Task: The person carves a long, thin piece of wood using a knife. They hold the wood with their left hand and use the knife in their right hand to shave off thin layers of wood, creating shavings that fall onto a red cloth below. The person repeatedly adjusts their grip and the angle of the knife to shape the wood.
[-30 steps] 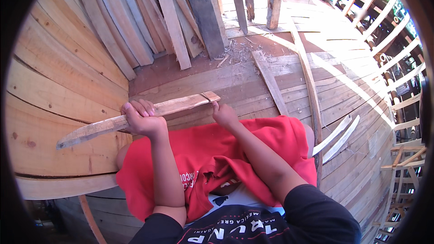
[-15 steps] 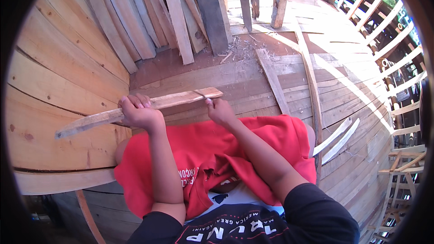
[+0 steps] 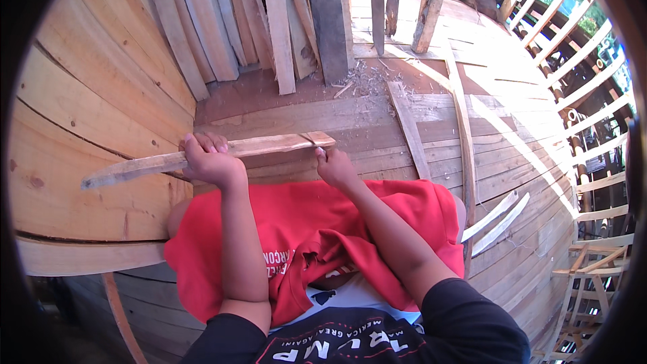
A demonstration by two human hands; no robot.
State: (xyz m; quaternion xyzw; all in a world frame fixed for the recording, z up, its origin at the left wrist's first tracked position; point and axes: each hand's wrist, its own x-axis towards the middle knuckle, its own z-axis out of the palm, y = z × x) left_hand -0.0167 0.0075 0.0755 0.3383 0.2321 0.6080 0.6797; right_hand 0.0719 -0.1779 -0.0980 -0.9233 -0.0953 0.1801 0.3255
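Observation:
A long, pale wooden strip (image 3: pixel 268 145) lies level above my lap, its tapered grey end pointing left. My left hand (image 3: pixel 212 160) is closed around its middle, fingers over the top. At the strip's right end my right hand (image 3: pixel 337 167) is closed in a pinch, thumb up against the wood's near edge. A thin dark piece (image 3: pixel 309 139) crosses the strip there, running toward my right fingertips. Whether it is a blade or a cord is too small to tell.
Upright boards (image 3: pixel 202 20) and a dark post (image 3: pixel 327 23) stand ahead, with shavings (image 3: pixel 364 81) at their foot. A curved plank wall (image 3: pixel 87 155) rises on my left. Loose planks (image 3: pixel 408 128) and two white strips (image 3: pixel 502 224) lie on the plank floor, right. Slatted framing (image 3: pixel 586 84) borders the far right.
The view has shifted a little. Both hands keep their hold on the wooden strip, and the dark piece sits slightly nearer its right end.

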